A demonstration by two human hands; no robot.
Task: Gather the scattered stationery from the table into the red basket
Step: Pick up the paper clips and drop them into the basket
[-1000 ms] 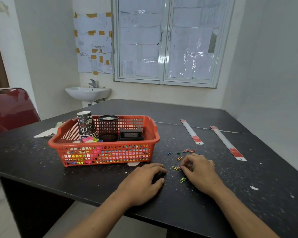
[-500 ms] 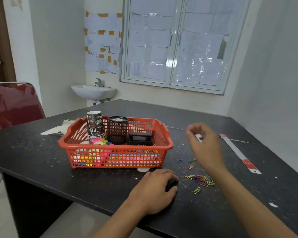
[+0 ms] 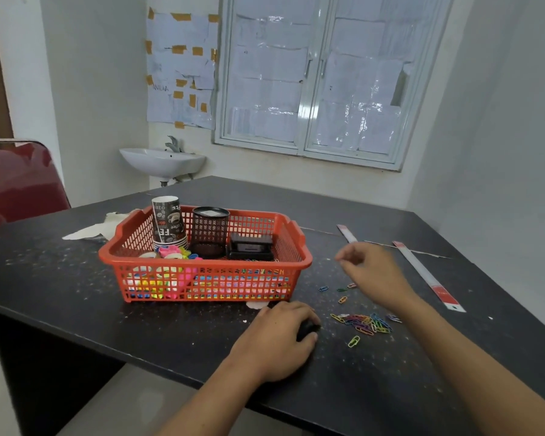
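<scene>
Beside the red plastic basket [image 3: 202, 262], the left hand [image 3: 277, 338] is cupping a small black object [image 3: 307, 329], the blurred right hand [image 3: 375, 275] hovering, grip unclear.

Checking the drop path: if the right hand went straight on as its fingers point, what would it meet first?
Probably the red basket, its right end; the right hand points toward it, though depth is unclear.

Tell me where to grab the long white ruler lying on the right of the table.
Pinch the white ruler across its two long edges near its red end, coming straight down from above with the right hand. It lies flat and thin on the table, so there's probably no grip underneath, and that end lies nearest you.
</scene>
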